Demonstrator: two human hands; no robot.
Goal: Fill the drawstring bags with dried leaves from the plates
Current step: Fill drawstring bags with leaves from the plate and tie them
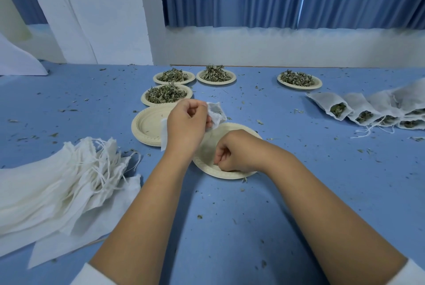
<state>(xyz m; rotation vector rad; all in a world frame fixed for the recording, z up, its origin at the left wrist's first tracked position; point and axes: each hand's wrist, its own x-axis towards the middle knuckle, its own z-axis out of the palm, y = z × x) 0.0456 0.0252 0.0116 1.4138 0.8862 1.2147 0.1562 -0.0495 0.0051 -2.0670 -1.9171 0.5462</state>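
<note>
Left hand point(187, 123) grips one drawstring bag point(216, 113) near its mouth, raised just above the stack of empty plates point(147, 126) and the near plate point(220, 175). Dark bits show through the cloth, so it's probably part loaded. Right hand point(230, 154) is down on the near plate, fingers curled in. Can't tell if it has leaves pinched or nothing.

That plate looks almost bare, so my read is it's picking up the last scraps. To do it well:
- Sweep crumbs into one pile at the rim and pinch once.
- Keep the bag mouth wide and low over the plate so spill lands back on it.

Next source is the full plate point(144, 98) of dried leaves point(165, 94) behind the stack, with three more plates point(216, 81) further back. Filled bags point(368, 113) are in a row on the right and empty bags point(69, 176) are piled on the left. Leaf bits litter the blue table point(276, 204).
</note>
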